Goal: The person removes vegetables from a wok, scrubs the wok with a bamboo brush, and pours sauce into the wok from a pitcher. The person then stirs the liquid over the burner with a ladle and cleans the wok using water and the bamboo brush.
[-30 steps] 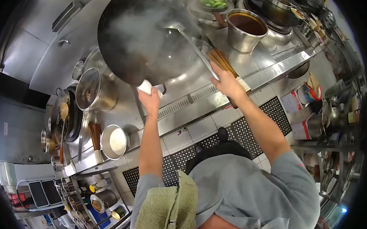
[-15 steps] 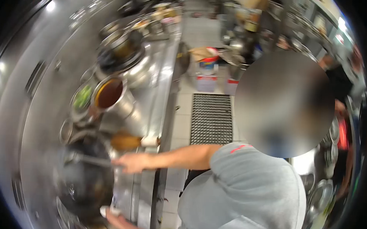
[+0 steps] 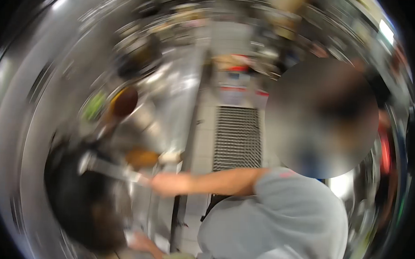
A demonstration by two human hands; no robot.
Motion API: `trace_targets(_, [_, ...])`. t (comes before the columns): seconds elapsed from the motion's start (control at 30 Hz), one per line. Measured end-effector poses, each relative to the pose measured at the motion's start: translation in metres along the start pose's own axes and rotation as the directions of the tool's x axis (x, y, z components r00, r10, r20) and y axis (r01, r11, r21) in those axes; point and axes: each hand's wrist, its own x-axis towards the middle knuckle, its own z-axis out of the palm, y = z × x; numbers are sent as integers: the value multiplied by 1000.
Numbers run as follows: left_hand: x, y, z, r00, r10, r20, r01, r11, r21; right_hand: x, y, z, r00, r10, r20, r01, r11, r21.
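Head view, hands (image 3: 170,184) at ladle (image 3: 113,170), wok (image 3: 75,198), box markings (image 3: 232,89) blurred

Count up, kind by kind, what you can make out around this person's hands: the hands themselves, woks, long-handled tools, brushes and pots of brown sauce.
Hands, right hand and left hand: 2
Dark wok: 1
Long-handled tool, in the right hand: 1
Brush: 1
Pot of brown sauce: 1
Total: 6
Farther back is too blurred to count.
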Motion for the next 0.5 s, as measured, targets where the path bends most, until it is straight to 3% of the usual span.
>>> trace_targets(0.03, [6,57,-4,990,-89,108,93,995,-28,12,19,26,1000,-28,-12,27,996,-80])
trace_targets(0.13, [40,146,-22,881,-366,300,396,917,-44,19,32,39,962,269,-41,-236,900,367])
trace_targets(0.17, [56,155,-29,820,-448,357,498,866,-56,37,20,33,908,412,79,-392,766,509])
trace_targets(0.27, [73,176,-68,598,-592,541,770,611,-182,68,14,22,998,38,57,-67,725,686])
trace_targets(0.3, [71,164,-44,593,-668,450,802,540,-254,83,18,23,992,5,123,-85,749,657])
trace_targets(0.33, [84,182,-79,560,-668,490,826,397,-401,84,14,25,994,-48,102,-39,697,716])
trace_targets(0.4, [98,202,-99,403,-713,573,884,142,-445,70,-12,13,988,-81,131,-27,744,668])
trace_targets(0.43, [92,200,-89,386,-722,574,886,118,-448,62,-25,6,986,-94,139,-22,748,663])
trace_targets(0.5, [86,198,-69,547,-773,322,818,413,-401,64,-23,-7,982,-107,155,-19,762,647])
